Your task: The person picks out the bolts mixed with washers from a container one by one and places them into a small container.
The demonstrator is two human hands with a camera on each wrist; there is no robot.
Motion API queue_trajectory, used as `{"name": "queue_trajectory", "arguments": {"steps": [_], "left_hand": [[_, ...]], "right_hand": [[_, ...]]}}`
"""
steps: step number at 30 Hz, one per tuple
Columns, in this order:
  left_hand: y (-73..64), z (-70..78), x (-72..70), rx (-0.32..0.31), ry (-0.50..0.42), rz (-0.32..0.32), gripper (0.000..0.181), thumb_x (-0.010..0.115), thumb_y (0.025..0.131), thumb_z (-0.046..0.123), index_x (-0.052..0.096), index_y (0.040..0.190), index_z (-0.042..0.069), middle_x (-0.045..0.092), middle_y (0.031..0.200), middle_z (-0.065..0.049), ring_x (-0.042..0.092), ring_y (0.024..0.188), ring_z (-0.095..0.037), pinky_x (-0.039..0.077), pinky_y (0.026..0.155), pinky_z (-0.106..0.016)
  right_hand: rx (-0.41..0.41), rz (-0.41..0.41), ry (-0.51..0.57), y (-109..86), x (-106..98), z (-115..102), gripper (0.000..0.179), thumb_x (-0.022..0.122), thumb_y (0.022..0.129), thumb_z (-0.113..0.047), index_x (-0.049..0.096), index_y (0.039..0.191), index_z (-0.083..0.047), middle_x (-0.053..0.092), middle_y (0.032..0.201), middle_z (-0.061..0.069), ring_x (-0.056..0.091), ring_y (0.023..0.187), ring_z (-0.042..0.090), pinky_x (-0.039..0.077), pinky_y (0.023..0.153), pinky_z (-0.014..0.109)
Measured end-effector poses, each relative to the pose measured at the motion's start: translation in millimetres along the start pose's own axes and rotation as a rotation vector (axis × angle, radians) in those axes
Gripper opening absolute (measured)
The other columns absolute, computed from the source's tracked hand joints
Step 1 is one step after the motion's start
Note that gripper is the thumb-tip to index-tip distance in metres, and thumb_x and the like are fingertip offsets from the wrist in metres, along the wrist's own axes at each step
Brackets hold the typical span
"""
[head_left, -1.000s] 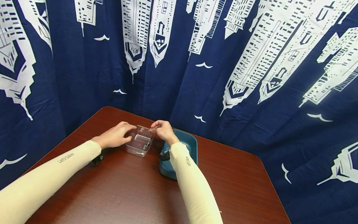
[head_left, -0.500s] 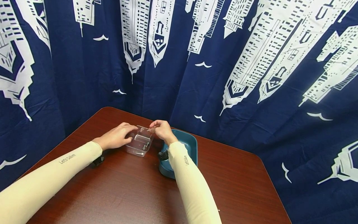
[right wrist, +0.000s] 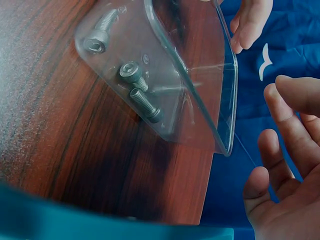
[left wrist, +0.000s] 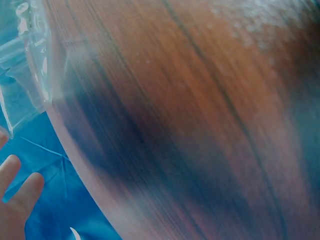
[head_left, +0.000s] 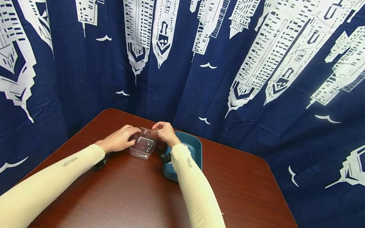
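A clear plastic divided container (head_left: 137, 153) stands near the back left of the table. My left hand (head_left: 118, 138) is at its left side, fingers spread, with thumb and forefinger over the rim. Three socket-head bolts lie in its front part in the right wrist view: one bolt (right wrist: 102, 32) apart from the others, a second bolt (right wrist: 131, 72) and a third bolt (right wrist: 146, 105) close together. My right hand (head_left: 166, 133) hovers by the container's far right corner, fingertips close at the rim. In the right wrist view its fingers are loosely bent and nothing shows between them.
A deep teal bin (head_left: 195, 145) stands right of the container, partly covered by my right forearm. The brown wooden table (head_left: 242, 177) ends just behind both, where a navy curtain (head_left: 182, 88) with white buildings hangs.
A small light-coloured thing at my right fingertips in the earlier head views no longer shows there. That hand has shifted very slightly left. My left hand stays at the container.
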State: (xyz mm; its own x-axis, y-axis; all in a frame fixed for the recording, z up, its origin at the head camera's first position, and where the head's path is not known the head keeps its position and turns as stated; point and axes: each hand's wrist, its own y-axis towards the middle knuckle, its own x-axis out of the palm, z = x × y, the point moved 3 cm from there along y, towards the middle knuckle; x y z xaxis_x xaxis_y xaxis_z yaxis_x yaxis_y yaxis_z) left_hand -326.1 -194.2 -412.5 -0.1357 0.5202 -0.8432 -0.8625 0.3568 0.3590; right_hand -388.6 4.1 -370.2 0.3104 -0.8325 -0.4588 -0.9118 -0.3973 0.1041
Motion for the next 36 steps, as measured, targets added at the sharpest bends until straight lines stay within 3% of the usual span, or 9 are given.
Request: {"name": "queue_trajectory", "arguments": {"steps": [4,12,20,28,36], "left_hand": [[1.2,0.2,0.3,0.001,0.003,0.005,0.048,0.066,0.09,0.011,0.059,0.137,0.003,0.063,0.133,-0.011,0.049,0.128,-0.031,0.043,0.108,-0.052],[1.0,4.1,-2.5,0.008,0.018,-0.003,0.046,0.066,0.09,0.01,0.059,0.136,0.003,0.062,0.135,-0.011,0.049,0.128,-0.031,0.041,0.109,-0.052],[0.7,5.7,-3.6,-0.004,0.027,-0.004,0.043,0.066,0.091,0.011,0.062,0.133,0.004,0.063,0.134,-0.011,0.049,0.128,-0.031,0.042,0.109,-0.052],[4.4,7.1,-4.3,0.014,0.04,0.004,0.044,0.066,0.089,0.011,0.063,0.132,0.004,0.064,0.132,-0.012,0.051,0.127,-0.031,0.043,0.108,-0.052],[7.6,11.1,-5.4,0.01,0.032,-0.001,0.046,0.066,0.089,0.011,0.062,0.134,0.003,0.064,0.132,-0.013,0.05,0.127,-0.031,0.043,0.107,-0.052]], "right_hand": [[0.002,0.003,0.001,-0.9,-4,0,0.014,0.074,0.078,0.009,0.068,0.087,0.001,0.072,0.08,0.008,0.064,0.074,0.022,0.045,0.061,0.02],[0.018,0.017,0.007,-4.5,-15,4,0.013,0.074,0.079,0.006,0.068,0.087,-0.002,0.074,0.084,0.01,0.061,0.07,0.009,0.044,0.065,0.02],[0.006,0.024,0.01,-10.0,-26,6,0.014,0.073,0.081,0.005,0.068,0.094,0.002,0.076,0.09,0.012,0.065,0.075,0.009,0.045,0.068,0.022],[0.005,0.037,-0.011,-14.8,-41,11,0.012,0.072,0.083,0.003,0.069,0.093,-0.001,0.076,0.09,0.01,0.066,0.079,0.014,0.054,0.087,0.043],[0.025,0.03,-0.004,-21.1,-53,18,0.011,0.071,0.086,0.001,0.069,0.096,-0.001,0.076,0.094,0.011,0.068,0.084,0.015,0.055,0.091,0.043]]}}
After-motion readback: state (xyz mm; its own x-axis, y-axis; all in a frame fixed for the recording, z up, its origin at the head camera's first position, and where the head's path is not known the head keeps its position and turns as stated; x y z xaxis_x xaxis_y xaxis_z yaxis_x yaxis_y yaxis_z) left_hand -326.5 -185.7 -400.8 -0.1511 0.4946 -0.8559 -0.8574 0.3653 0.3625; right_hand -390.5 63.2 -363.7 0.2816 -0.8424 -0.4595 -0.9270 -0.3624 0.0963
